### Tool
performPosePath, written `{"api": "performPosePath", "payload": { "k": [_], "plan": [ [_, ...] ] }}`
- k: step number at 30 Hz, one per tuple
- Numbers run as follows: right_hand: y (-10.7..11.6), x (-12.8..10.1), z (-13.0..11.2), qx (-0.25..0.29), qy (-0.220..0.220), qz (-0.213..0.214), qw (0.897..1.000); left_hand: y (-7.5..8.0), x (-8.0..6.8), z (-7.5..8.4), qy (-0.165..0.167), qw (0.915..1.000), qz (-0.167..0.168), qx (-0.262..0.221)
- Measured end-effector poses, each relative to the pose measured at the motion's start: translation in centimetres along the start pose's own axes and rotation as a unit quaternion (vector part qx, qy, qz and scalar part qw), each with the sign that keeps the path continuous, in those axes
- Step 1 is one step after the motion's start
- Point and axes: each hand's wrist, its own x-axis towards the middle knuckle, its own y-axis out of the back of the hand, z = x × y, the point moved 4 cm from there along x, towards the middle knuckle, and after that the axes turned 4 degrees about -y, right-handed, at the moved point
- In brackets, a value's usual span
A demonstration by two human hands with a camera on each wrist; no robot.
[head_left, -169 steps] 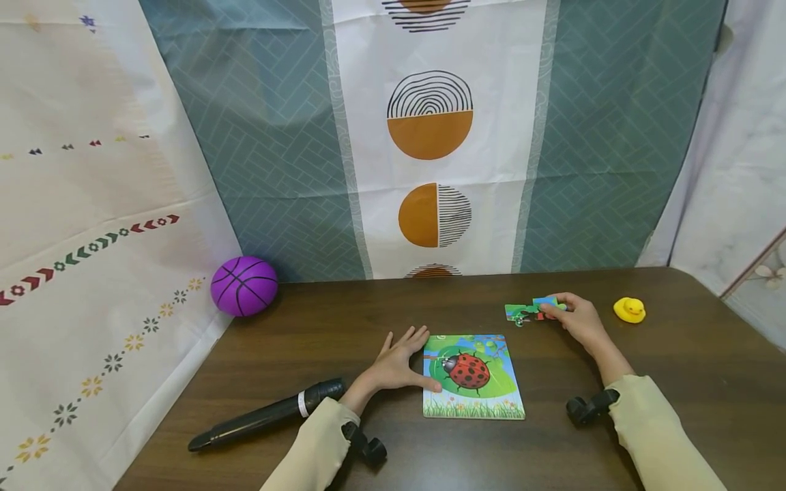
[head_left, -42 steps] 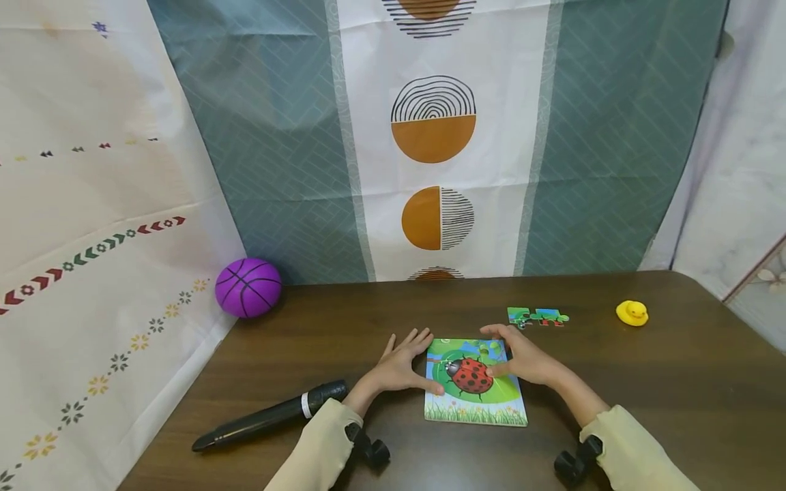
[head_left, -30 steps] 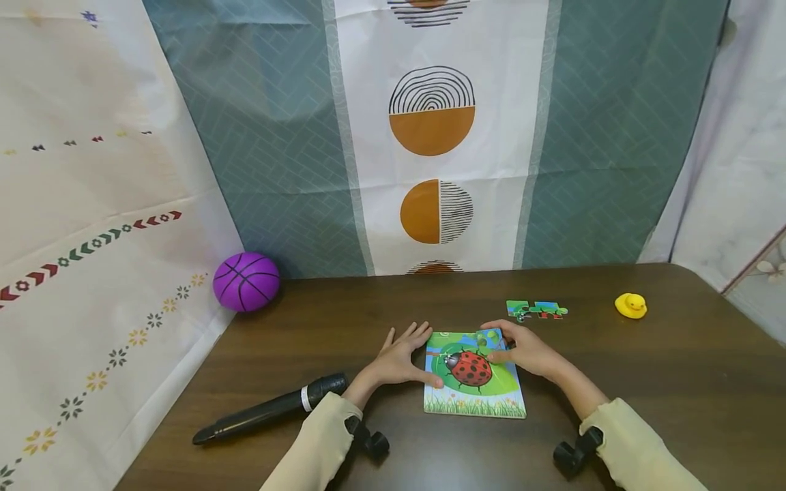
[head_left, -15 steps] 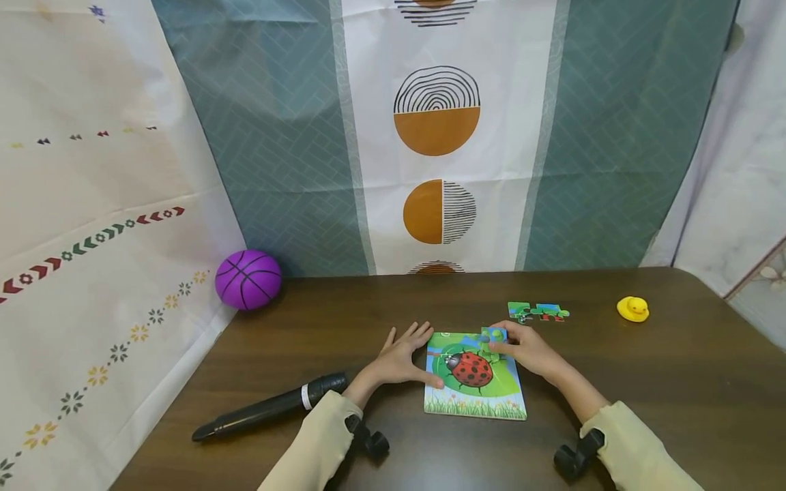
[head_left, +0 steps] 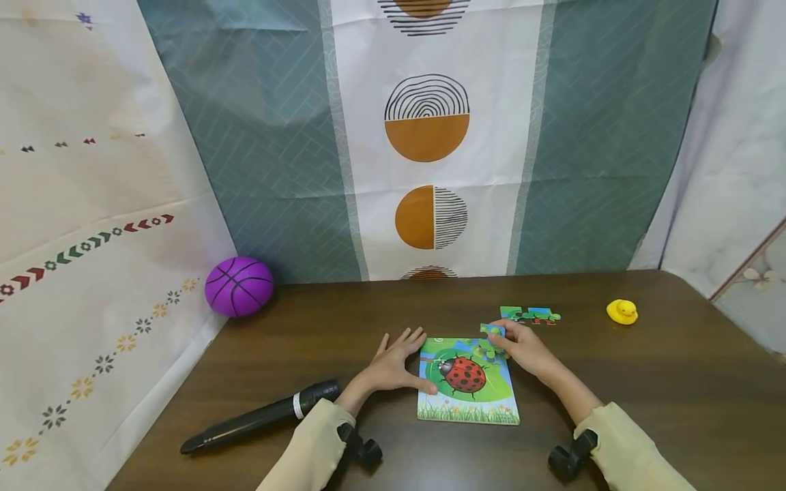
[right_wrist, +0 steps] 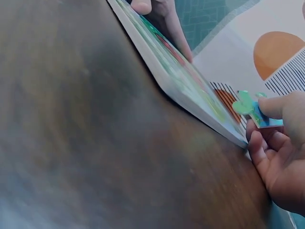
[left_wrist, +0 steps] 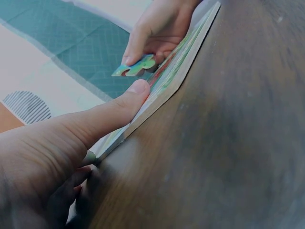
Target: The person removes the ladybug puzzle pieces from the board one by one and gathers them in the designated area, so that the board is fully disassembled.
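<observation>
A ladybird puzzle board (head_left: 468, 382) lies flat on the dark wooden table (head_left: 645, 382). My left hand (head_left: 393, 365) rests flat beside its left edge, fingers spread, with the thumb (left_wrist: 116, 112) pressed against the board (left_wrist: 176, 78). My right hand (head_left: 522, 348) pinches a green-and-blue puzzle piece (head_left: 491, 330) and holds it lifted just above the board's top right corner. The right wrist view shows that piece (right_wrist: 255, 109) clear of the board (right_wrist: 181, 81). In the left wrist view the piece (left_wrist: 136, 67) hangs above the board's far end.
Two joined puzzle pieces (head_left: 529, 315) lie behind the board, with a yellow rubber duck (head_left: 623, 311) further right. A purple ball (head_left: 239, 286) sits at the back left corner. A black microphone (head_left: 258, 416) lies near the table's left front edge.
My right hand came from the loose pieces to the board, took a piece at its top right corner and has now raised it slightly. My left hand has stayed put.
</observation>
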Motion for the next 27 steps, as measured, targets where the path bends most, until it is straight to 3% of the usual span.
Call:
{"api": "performPosePath", "payload": {
  "k": [6, 15, 20, 27],
  "plan": [
    [1.2, -0.2, 0.5, 0.044, -0.005, 0.031, 0.999, -0.2, -0.3, 0.0, 0.004, 1.0, -0.004, -0.002],
    [6.3, -0.3, 1.6, 0.033, 0.007, 0.13, 0.991, 0.2, 0.1, 0.3, 0.005, 1.0, -0.002, 0.006],
    [9.4, -1.1, 3.7, 0.03, -0.019, 0.186, 0.982, 0.0, -0.3, 0.3, 0.004, 1.0, 0.002, 0.003],
    [12.6, -1.4, 5.4, 0.009, -0.034, 0.213, 0.976, 0.5, -0.1, 0.3, 0.002, 1.0, 0.0, 0.004]
  ]
}}
